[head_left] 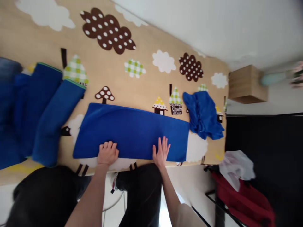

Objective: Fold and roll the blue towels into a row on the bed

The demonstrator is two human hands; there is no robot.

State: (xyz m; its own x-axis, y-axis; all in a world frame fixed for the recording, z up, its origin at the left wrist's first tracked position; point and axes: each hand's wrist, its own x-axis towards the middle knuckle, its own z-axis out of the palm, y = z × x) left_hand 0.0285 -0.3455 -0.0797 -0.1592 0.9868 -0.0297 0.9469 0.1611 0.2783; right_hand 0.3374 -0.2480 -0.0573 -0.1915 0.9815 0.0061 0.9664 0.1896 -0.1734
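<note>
Single head view, worn by the person, facing forward and steeply down. Close range: left hand (108, 153) and right hand (161, 153) in lower half, forearms entering from bottom edge, legs (143, 195) below. Patterned cover (132, 85) spans left and middle, seen from above. Wide field, reaching white wall (201, 28) upper right.

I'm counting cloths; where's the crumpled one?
In the head view, the crumpled cloth lies at right, beside the right end of the flat cloth.
</note>
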